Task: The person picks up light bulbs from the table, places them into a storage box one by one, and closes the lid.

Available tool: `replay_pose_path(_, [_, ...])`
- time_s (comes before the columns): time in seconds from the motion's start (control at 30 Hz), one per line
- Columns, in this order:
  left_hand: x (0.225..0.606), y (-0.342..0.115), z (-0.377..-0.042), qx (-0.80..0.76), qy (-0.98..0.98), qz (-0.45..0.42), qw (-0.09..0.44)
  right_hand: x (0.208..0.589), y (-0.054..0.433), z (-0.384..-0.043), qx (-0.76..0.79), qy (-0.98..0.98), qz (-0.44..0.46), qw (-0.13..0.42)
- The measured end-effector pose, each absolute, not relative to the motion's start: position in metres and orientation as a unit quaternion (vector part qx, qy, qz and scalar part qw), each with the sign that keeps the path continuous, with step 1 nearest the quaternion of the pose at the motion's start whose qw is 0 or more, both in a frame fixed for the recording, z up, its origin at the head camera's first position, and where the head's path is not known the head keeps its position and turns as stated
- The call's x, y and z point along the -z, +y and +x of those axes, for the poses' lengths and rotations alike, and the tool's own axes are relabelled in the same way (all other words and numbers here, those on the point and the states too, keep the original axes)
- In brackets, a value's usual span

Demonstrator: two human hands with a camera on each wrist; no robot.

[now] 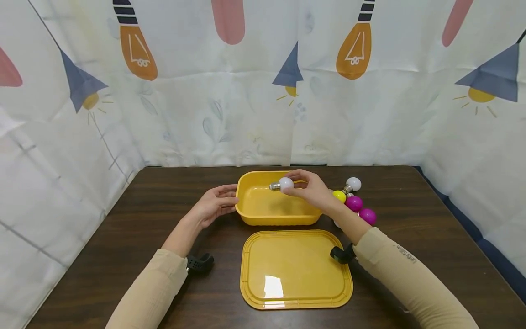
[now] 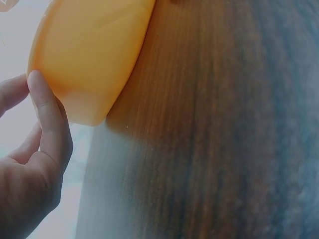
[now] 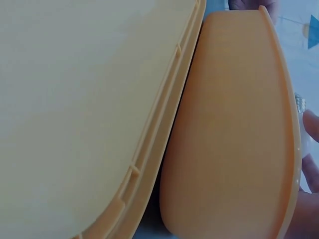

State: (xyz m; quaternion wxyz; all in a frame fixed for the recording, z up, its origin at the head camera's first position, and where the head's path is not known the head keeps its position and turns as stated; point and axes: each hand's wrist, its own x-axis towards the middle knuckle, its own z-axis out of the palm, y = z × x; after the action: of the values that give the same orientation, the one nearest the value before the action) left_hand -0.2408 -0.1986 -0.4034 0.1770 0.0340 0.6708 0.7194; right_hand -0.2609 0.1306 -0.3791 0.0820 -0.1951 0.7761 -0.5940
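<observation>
Over the yellow plastic container (image 1: pixel 279 220), the right hand (image 1: pixel 310 189) holds a white light bulb (image 1: pixel 286 183) between thumb and fingers, its metal screw base pointing left. At the container's left end, the left hand (image 1: pixel 215 203) pinches the rim. The left wrist view shows the thumb (image 2: pixel 40 87) against the container's edge, with other fingers behind it. In the right wrist view the container wall (image 3: pixel 229 124) hides most of the bulb, and only its metal base (image 3: pixel 300 102) shows past the rim beside the right fingers (image 3: pixel 311 174).
A yellow lid (image 1: pixel 296 269) lies flat on the dark wooden table (image 1: pixel 102 256), in front of the container. Right of the container are several bulbs: a white one (image 1: pixel 354 183), a yellow one (image 1: pixel 339 196) and purple ones (image 1: pixel 367 216), partly hidden by the right forearm. A patterned curtain (image 1: pixel 255 119) hangs behind.
</observation>
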Motion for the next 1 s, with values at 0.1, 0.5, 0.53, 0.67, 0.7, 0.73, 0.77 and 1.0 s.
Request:
replay_pose_path(0.1, [0.404,-0.199,-0.241,-0.720,0.671,0.031,0.176,0.380,0.127,-0.261,0.595,0.774,-0.199,0.080])
replay_pose_path(0.5, [0.404,-0.198,-0.241,-0.721,0.670,0.022,0.176,0.385,0.119,-0.265,0.611,0.761,-0.198,0.092])
replay_pose_path(0.53, [0.405,-0.198,-0.241,-0.721,0.670,0.022,0.176,0.386,0.118,-0.265,0.610,0.762,-0.198,0.091])
replay_pose_path(0.67, [0.404,-0.199,-0.241,-0.724,0.666,0.023,0.177,0.388,0.114,-0.266,0.610,0.762,-0.196,0.090])
replay_pose_path(0.7, [0.404,-0.199,-0.241,-0.724,0.666,0.025,0.177,0.388,0.113,-0.266,0.610,0.762,-0.197,0.090])
replay_pose_path(0.73, [0.404,-0.199,-0.241,-0.724,0.666,0.026,0.178,0.388,0.112,-0.266,0.611,0.761,-0.197,0.091])
replay_pose_path(0.77, [0.405,-0.199,-0.241,-0.723,0.667,0.027,0.178,0.388,0.111,-0.265,0.612,0.760,-0.198,0.091])
replay_pose_path(1.0, [0.405,-0.199,-0.241,-0.722,0.669,0.033,0.176,0.390,0.107,-0.267,0.610,0.762,-0.197,0.095])
